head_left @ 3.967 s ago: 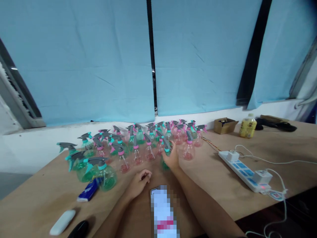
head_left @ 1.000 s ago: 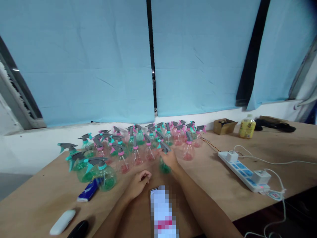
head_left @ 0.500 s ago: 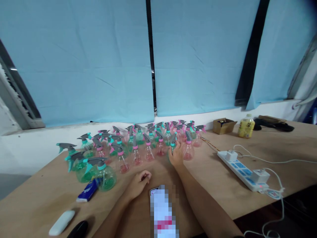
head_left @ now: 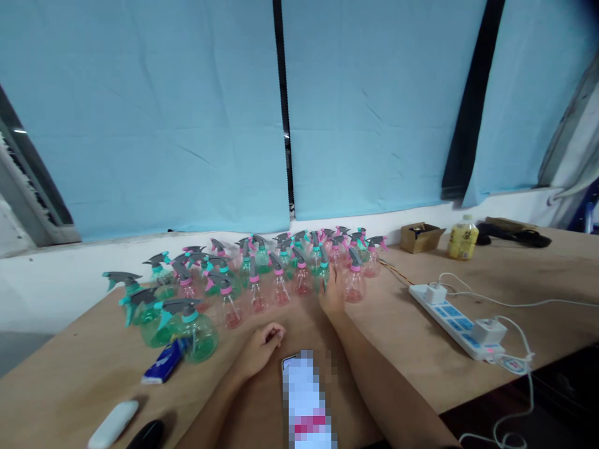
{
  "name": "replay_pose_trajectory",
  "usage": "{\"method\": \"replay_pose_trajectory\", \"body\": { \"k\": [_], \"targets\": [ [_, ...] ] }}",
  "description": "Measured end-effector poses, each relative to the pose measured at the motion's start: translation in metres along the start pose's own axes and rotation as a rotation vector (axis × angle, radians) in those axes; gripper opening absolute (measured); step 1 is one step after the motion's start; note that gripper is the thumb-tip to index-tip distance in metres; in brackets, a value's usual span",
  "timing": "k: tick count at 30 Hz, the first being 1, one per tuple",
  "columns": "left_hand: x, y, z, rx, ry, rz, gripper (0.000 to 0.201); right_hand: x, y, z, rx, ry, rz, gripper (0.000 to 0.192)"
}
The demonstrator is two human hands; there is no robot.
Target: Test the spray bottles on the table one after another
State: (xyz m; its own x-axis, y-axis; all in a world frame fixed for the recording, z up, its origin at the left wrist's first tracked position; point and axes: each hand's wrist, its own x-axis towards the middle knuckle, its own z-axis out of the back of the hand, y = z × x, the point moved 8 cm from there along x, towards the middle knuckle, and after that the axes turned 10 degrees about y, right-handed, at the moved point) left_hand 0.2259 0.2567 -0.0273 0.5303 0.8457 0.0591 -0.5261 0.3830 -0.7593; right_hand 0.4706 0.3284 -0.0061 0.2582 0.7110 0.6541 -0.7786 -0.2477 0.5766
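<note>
Spray bottle (head_left: 323, 270), green, stands at the half-open right hand (head_left: 333, 294), between 2 pink bottles (head_left: 302, 282); I can't tell if it's gripped. The left hand (head_left: 264, 345), loosely curled, looks empty near the phone (head_left: 292, 360).

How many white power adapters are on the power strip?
2: one white power adapter at the far end of the power strip, a second adapter toward its near end.

Pink and green round plastic spray bottles (head_left: 281, 290): mostly beyond my left hand (head_left: 266, 342) on the brown flat wooden worktop (head_left: 384, 337).
White oblong plastic power strip (head_left: 452, 320): right of my right hand (head_left: 333, 296).
</note>
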Motion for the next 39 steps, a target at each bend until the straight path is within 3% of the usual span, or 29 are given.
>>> {"method": "replay_pose_trajectory", "body": {
  "k": [15,21,26,29,32,35,39],
  "targets": [
    [-0.001,-0.001,0.002,0.021,0.001,0.0,0.033,-0.002,-0.006,0.003,0.148,-0.024,-0.049,0.055],
    [0.0,-0.001,0.001,0.032,0.004,-0.004,0.031,-0.002,0.004,0.035,0.187,-0.205,-0.039,0.041],
    [0.0,0.0,0.0,0.039,0.005,-0.007,0.033,0.002,0.015,0.071,0.066,-0.3,0.022,0.05],
    [0.0,0.0,0.001,0.054,0.012,0.0,0.035,0.005,0.003,0.095,0.053,-0.404,0.012,0.06],
    [-0.001,0.0,0.001,0.06,0.016,0.013,0.038,0.005,-0.031,0.106,0.161,-0.501,-0.114,0.067],
    [0.0,0.001,0.001,0.051,0.009,0.008,0.039,0.008,-0.066,0.087,0.407,-0.36,-0.194,0.064],
    [0.0,0.002,0.001,0.039,0.006,-0.006,0.038,0.004,-0.085,0.067,0.355,-0.253,-0.258,0.062]
  ]
}}
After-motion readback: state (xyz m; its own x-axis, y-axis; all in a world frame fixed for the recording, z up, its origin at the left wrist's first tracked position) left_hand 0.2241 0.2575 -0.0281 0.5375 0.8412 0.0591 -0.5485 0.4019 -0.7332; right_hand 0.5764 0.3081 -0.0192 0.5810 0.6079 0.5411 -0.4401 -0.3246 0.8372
